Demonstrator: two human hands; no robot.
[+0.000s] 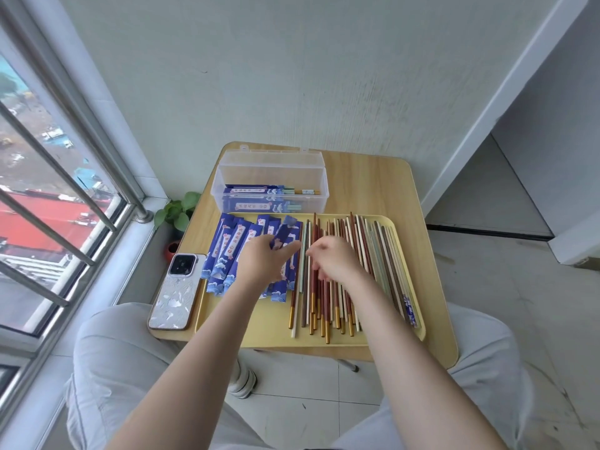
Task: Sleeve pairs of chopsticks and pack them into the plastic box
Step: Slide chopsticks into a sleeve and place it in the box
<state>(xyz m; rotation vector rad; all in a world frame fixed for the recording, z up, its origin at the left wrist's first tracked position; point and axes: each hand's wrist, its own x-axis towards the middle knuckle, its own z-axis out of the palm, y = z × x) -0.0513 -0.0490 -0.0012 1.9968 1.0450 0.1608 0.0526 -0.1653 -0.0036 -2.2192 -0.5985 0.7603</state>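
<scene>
A yellow tray (269,332) holds a pile of blue paper sleeves (227,251) on its left half and several loose chopsticks (373,254), red, brown, green and cream, on its right half. My left hand (263,261) pinches one blue sleeve (285,233) and lifts its far end above the pile. My right hand (336,259) lies on the chopsticks with curled fingers; whether it grips any I cannot tell. Behind the tray stands the clear plastic box (269,177), lid open, with a few sleeved pairs inside.
A phone (175,293) in a pale case lies on the table's front left corner, beside the tray. A small potted plant (177,212) sits left of the table under the window. The wooden table (367,183) stands against the wall.
</scene>
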